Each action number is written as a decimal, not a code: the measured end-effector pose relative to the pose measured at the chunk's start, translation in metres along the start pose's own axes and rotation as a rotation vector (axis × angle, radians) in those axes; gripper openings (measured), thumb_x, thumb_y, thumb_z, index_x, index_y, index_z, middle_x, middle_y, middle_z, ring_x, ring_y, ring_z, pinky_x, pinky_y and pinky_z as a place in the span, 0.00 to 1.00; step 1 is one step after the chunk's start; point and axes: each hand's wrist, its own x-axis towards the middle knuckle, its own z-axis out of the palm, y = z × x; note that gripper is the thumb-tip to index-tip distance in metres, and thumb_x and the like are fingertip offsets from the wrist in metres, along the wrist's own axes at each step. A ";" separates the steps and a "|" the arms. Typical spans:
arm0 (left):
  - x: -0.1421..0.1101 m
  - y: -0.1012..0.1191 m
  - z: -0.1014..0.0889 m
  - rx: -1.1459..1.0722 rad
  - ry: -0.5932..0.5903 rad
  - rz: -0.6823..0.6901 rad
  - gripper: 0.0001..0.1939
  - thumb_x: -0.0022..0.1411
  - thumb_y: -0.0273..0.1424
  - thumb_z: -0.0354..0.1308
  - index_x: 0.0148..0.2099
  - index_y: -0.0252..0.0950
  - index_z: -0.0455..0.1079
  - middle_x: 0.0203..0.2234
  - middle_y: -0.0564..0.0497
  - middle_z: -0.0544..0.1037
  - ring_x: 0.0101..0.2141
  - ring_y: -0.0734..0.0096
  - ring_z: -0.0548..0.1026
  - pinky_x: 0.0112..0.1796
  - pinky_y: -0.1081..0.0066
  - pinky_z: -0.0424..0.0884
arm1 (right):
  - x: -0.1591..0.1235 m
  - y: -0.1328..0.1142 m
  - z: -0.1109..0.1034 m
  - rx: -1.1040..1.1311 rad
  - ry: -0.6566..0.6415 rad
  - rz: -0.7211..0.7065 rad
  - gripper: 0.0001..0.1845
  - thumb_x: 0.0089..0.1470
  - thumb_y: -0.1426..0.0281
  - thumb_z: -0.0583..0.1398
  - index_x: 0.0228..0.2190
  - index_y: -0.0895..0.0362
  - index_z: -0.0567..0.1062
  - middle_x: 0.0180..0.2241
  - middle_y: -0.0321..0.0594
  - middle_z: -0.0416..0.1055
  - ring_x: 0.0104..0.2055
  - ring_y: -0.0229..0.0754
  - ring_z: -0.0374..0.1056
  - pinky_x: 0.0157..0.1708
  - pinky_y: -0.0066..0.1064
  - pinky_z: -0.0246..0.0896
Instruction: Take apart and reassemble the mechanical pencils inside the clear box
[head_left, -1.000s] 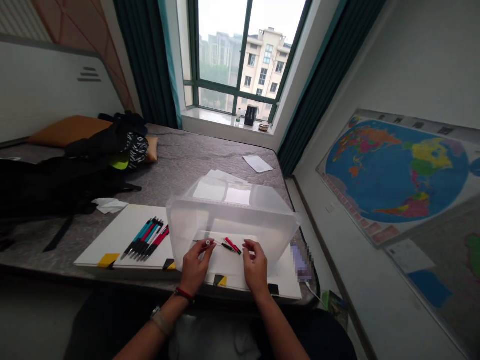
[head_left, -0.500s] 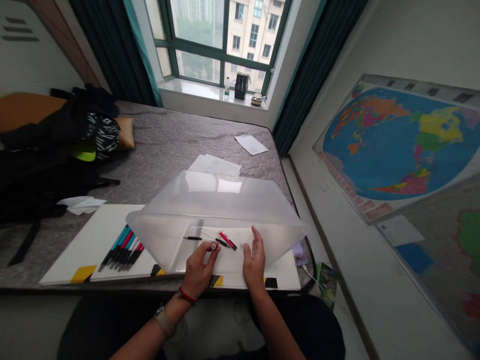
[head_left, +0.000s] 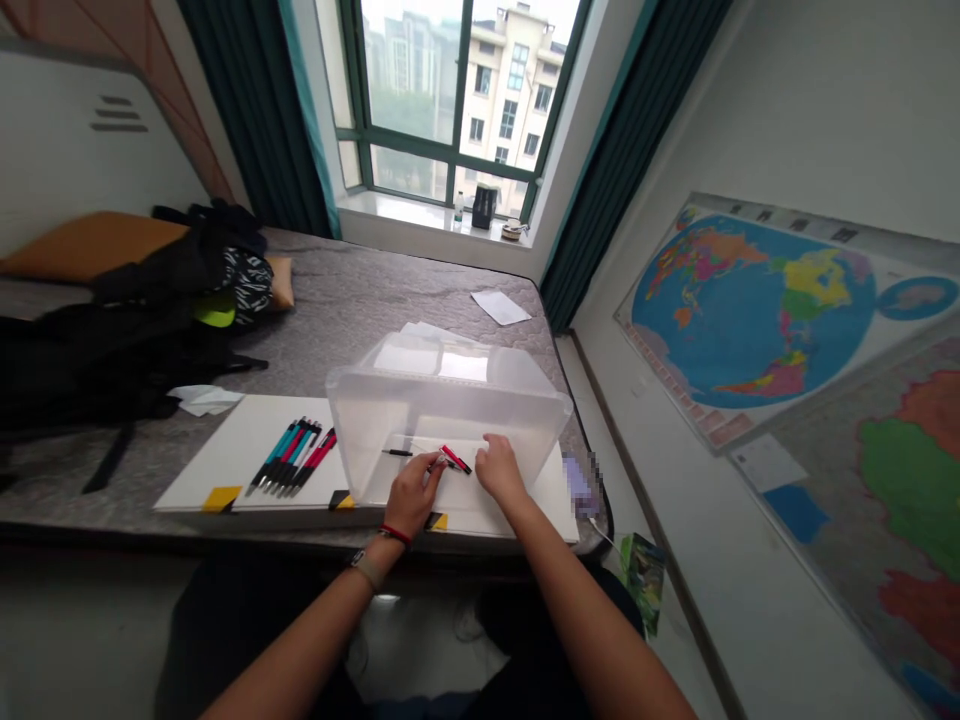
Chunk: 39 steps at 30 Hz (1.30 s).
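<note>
A clear bin lay on its side on a white board along the bed's near edge, its mouth toward the person. Inside it a red piece lay slantwise near the middle, and a thin black piece lay farther left. The left hand reached into the mouth, thumb and index finger pinching a small pale piece, mostly hidden by the fingers. The right hand was in the bin's right half, its fingers curled; whether they held anything could not be told. Left of the bin, several pens lay side by side on the board. Papers beyond the bin were partly hidden by it, pixelation blurred a purple thing by the bed's near right corner, and the frame cut off a black bag at left.
</note>
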 end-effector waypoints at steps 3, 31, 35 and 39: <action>0.000 -0.002 0.000 0.023 -0.006 0.022 0.12 0.67 0.37 0.50 0.46 0.38 0.70 0.38 0.47 0.77 0.39 0.64 0.76 0.42 0.64 0.72 | 0.018 -0.016 -0.016 -0.320 -0.122 -0.019 0.19 0.52 0.82 0.53 0.46 0.66 0.73 0.48 0.60 0.68 0.46 0.50 0.71 0.46 0.37 0.64; 0.000 -0.002 -0.002 0.003 -0.018 -0.023 0.14 0.67 0.39 0.48 0.47 0.39 0.69 0.40 0.47 0.78 0.39 0.63 0.76 0.42 0.64 0.72 | 0.028 0.001 0.012 0.113 -0.104 0.093 0.13 0.47 0.75 0.58 0.36 0.61 0.78 0.33 0.45 0.78 0.31 0.39 0.73 0.32 0.24 0.63; 0.000 -0.002 -0.003 -0.014 -0.017 -0.012 0.14 0.67 0.38 0.49 0.48 0.40 0.69 0.41 0.47 0.78 0.40 0.63 0.77 0.42 0.63 0.73 | 0.006 0.013 0.023 0.387 0.080 -0.050 0.13 0.48 0.70 0.56 0.35 0.60 0.76 0.30 0.40 0.76 0.30 0.39 0.70 0.33 0.27 0.64; 0.000 0.000 -0.002 -0.040 -0.005 -0.019 0.15 0.67 0.37 0.49 0.52 0.41 0.69 0.45 0.47 0.78 0.43 0.62 0.76 0.45 0.60 0.73 | -0.002 0.017 0.028 0.519 0.145 -0.145 0.13 0.50 0.64 0.56 0.33 0.59 0.75 0.30 0.41 0.75 0.31 0.40 0.70 0.34 0.29 0.65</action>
